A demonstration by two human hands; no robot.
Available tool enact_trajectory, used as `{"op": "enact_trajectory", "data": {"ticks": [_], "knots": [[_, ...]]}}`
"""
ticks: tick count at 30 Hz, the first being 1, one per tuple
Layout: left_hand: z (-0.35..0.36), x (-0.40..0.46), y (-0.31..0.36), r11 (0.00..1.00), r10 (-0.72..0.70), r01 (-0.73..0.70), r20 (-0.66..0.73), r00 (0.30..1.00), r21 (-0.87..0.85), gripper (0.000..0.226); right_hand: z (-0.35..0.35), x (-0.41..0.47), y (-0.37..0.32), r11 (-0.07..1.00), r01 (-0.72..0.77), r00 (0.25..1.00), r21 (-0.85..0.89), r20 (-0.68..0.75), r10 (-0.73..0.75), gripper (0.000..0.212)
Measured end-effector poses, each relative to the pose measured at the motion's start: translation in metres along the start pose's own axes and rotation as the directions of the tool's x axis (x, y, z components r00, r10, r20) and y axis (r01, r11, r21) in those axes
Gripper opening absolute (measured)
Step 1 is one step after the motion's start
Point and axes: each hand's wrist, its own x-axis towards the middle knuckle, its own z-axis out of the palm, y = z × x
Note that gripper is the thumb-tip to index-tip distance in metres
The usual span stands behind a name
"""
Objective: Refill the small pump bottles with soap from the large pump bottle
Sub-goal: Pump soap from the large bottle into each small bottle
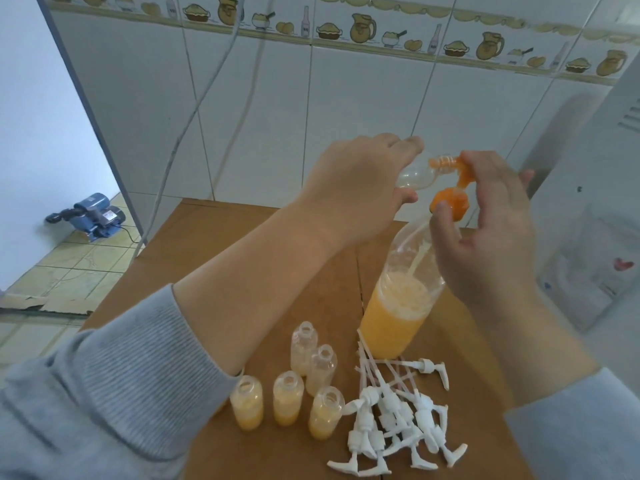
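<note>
Head | large pump bottle [398,306] half-full, orange soap | small bottle [420,173] clear

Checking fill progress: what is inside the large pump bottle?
The large pump bottle holds orange soap in its lower part, foam on top, and a white dip tube. The right hand covers part of its upper side.

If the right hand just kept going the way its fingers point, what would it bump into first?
Most likely the orange pump head of the large soap bottle: the right hand's fingers already curl towards it, close or touching. Past it lies the small bottle held by the left hand. Depth is hard to judge.
</note>
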Motion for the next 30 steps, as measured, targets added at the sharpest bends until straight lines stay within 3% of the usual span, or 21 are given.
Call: {"op": "enact_trajectory", "data": {"ticks": [3, 7, 16, 23, 30], "knots": [[0.005, -0.004, 0.001, 1.000, -0.011, 0.011, 0.018, 1.000, -0.007, 0.051, 0.010, -0.006, 0.001, 0.999, -0.023, 0.999, 0.035, -0.042, 0.024, 0.042], [0.006, -0.005, 0.002, 1.000, -0.023, 0.024, 0.065, 0.998, -0.007, 0.052, 0.010, -0.006, 0.005, 0.999, -0.018, 1.000, 0.045, 0.011, 0.017, 0.043], [-0.003, 0.000, 0.005, 1.000, 0.006, -0.006, 0.033, 0.999, 0.012, 0.052, 0.008, -0.003, 0.001, 1.000, 0.006, 0.994, 0.030, -0.106, -0.003, 0.040], [0.004, -0.003, 0.001, 1.000, -0.010, 0.009, 0.068, 0.998, 0.013, 0.053, 0.015, -0.005, 0.004, 1.000, 0.003, 0.998, -0.001, -0.068, -0.003, 0.039], [-0.005, 0.002, 0.001, 1.000, -0.019, 0.018, 0.056, 0.998, 0.009, 0.050, 0.015, 0.000, -0.002, 0.999, 0.032, 0.990, 0.030, -0.138, -0.027, 0.038]]}}
